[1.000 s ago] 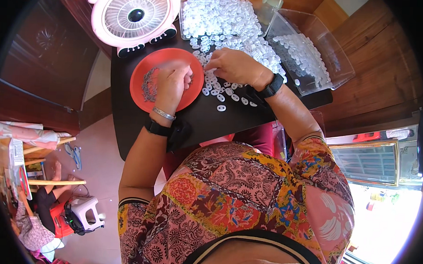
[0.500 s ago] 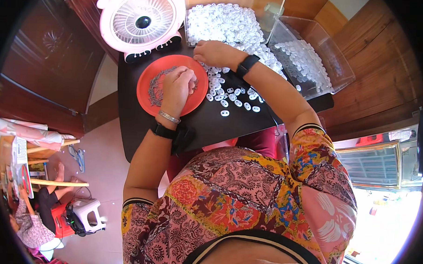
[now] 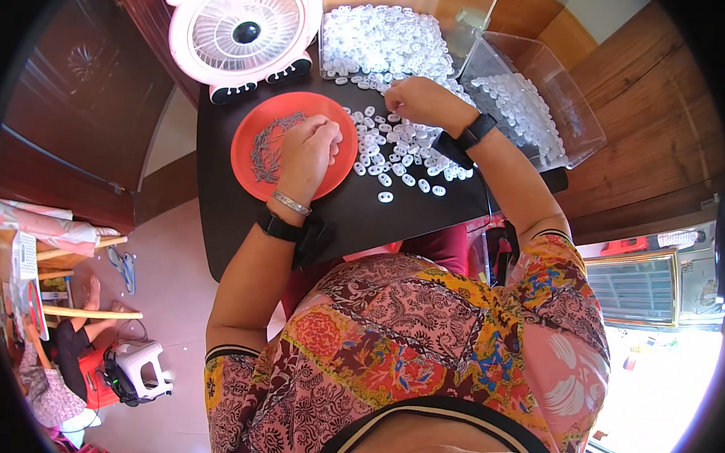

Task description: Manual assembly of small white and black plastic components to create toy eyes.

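My left hand (image 3: pixel 308 150) is closed above a round red plate (image 3: pixel 245 150), its fingers curled in; whatever they pinch is too small to make out. Small grey metal pins or screws (image 3: pixel 264 153) lie in a curved heap on the plate. To the right, my right hand (image 3: pixel 421 101) hovers over loose white oval pieces (image 3: pixel 385 197), each with two dark holes. Its fingers are bent together, and what is in them is hidden. Many more of these white pieces (image 3: pixel 389 40) are heaped at the back of the black table (image 3: pixel 227 214).
A pink animal-shaped fan (image 3: pixel 245 35) stands at the back left. A clear plastic bin (image 3: pixel 581 142) with white pieces sits at the right, beside a wooden panel (image 3: pixel 654 101). On the floor to the left are a white stool (image 3: pixel 146 371) and another person (image 3: pixel 57 395).
My right hand has swung rightward from the plate's far edge to over the white pieces. My left hand stays closed over the plate, nearly in place.
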A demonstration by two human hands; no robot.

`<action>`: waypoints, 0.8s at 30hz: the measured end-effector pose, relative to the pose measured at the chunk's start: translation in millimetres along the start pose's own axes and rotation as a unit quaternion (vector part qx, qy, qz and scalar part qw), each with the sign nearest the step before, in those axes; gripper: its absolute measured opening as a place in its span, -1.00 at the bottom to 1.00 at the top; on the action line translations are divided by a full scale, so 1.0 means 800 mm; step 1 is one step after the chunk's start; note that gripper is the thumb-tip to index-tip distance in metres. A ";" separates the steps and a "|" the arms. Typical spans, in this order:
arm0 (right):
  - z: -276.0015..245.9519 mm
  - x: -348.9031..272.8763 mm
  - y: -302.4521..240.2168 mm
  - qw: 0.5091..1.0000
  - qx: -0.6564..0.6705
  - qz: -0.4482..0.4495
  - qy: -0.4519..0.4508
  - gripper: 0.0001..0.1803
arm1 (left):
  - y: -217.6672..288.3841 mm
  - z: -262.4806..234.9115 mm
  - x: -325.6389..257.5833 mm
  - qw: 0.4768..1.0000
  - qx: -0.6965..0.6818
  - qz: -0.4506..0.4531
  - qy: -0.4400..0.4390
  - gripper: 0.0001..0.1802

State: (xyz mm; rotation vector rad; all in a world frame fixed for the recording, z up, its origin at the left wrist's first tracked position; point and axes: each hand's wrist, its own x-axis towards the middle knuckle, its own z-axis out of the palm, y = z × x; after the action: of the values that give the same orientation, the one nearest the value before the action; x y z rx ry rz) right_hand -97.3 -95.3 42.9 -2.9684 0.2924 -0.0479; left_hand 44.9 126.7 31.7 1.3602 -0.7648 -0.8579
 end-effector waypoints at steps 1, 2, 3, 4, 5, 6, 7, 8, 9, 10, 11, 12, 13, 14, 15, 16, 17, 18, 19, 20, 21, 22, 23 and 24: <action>-0.001 0.002 0.000 1.000 -0.014 0.009 0.006 -0.94 | -0.003 -0.001 0.002 1.000 0.001 -0.001 0.000 -0.75; -0.001 0.003 -0.001 0.999 -0.028 0.018 0.012 -0.91 | -0.009 -0.002 0.005 1.000 0.013 0.004 -0.014 -0.75; -0.001 0.005 -0.003 0.999 -0.027 0.019 0.012 -0.91 | -0.010 -0.002 0.006 0.999 0.026 0.008 -0.029 -0.74; 0.000 0.008 -0.006 0.998 -0.049 0.021 0.037 -0.90 | -0.012 -0.002 0.006 0.999 0.027 0.007 -0.029 -0.74; 0.001 0.010 -0.008 0.995 -0.071 0.024 0.063 -0.90 | -0.012 0.000 0.006 0.998 0.042 0.010 -0.041 -0.74; 0.002 0.012 -0.010 0.995 -0.069 0.025 0.063 -0.90 | -0.011 0.001 0.004 0.997 0.057 0.013 -0.053 -0.73; 0.004 0.013 -0.011 0.996 -0.060 0.018 0.062 -0.89 | -0.012 0.001 0.004 0.997 0.058 0.011 -0.054 -0.73; 0.005 0.015 -0.013 0.997 -0.052 0.011 0.062 -0.88 | -0.015 0.001 0.005 0.994 0.089 0.022 -0.060 -0.72; 0.003 0.016 -0.019 0.997 -0.050 0.010 0.060 -0.88 | -0.018 0.000 0.006 0.990 0.119 0.032 -0.064 -0.72; 0.001 0.016 -0.027 0.998 -0.050 0.011 0.031 -0.88 | -0.021 -0.001 0.007 0.990 0.119 0.030 -0.063 -0.72; 0.000 0.018 -0.032 0.999 -0.050 0.012 0.002 -0.87 | -0.024 -0.002 0.007 0.990 0.123 0.040 -0.056 -0.71; 0.002 0.017 -0.032 0.999 -0.050 0.015 0.001 -0.87 | -0.025 -0.001 0.009 0.989 0.127 0.052 -0.053 -0.71; 0.006 0.016 -0.032 0.998 -0.055 0.018 0.017 -0.87 | -0.026 0.000 0.010 0.989 0.126 0.051 -0.055 -0.71; 0.008 0.016 -0.032 0.997 -0.060 0.022 0.032 -0.88 | -0.026 0.001 0.010 0.989 0.127 0.057 -0.053 -0.71; 0.006 0.018 -0.035 0.998 -0.059 0.022 0.031 -0.88 | -0.027 0.000 0.010 0.989 0.129 0.061 -0.050 -0.71; 0.002 0.021 -0.039 0.998 -0.052 0.042 0.004 -0.88 | -0.027 -0.001 0.010 0.989 0.129 0.060 -0.050 -0.71; 0.000 0.022 -0.041 0.997 -0.046 0.062 -0.023 -0.88 | -0.027 -0.002 0.009 0.989 0.125 0.052 -0.051 -0.72; 0.001 0.021 -0.040 0.997 -0.046 0.063 -0.023 -0.88 | -0.025 -0.002 0.009 0.990 0.121 0.045 -0.053 -0.72; 0.002 0.022 -0.038 0.997 -0.040 0.059 -0.020 -0.89 | -0.023 -0.002 0.008 0.990 0.121 0.045 -0.054 -0.72; 0.004 0.021 -0.036 0.998 -0.033 0.056 -0.018 -0.89 | -0.021 -0.001 0.006 0.993 0.094 0.018 -0.064 -0.73; 0.007 0.020 -0.035 0.998 -0.033 0.055 -0.017 -0.89 | -0.018 0.000 0.005 0.995 0.066 -0.008 -0.073 -0.74; 0.009 0.018 -0.035 0.999 -0.019 0.043 0.004 -0.89 | -0.017 0.001 0.004 0.995 0.066 -0.008 -0.072 -0.74; 0.011 0.016 -0.034 0.999 -0.004 0.031 0.024 -0.88 | -0.015 0.003 0.002 0.994 0.063 -0.007 -0.084 -0.75; 0.008 0.017 -0.041 0.999 -0.003 0.027 0.024 -0.88 | -0.015 0.003 0.001 0.994 0.060 -0.007 -0.093 -0.75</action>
State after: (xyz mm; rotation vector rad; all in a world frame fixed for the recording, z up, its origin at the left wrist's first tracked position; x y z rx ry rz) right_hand -77.2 -65.3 42.4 -2.9661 0.3806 -0.1111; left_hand 42.4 124.6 19.8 1.4064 -0.9639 -0.9726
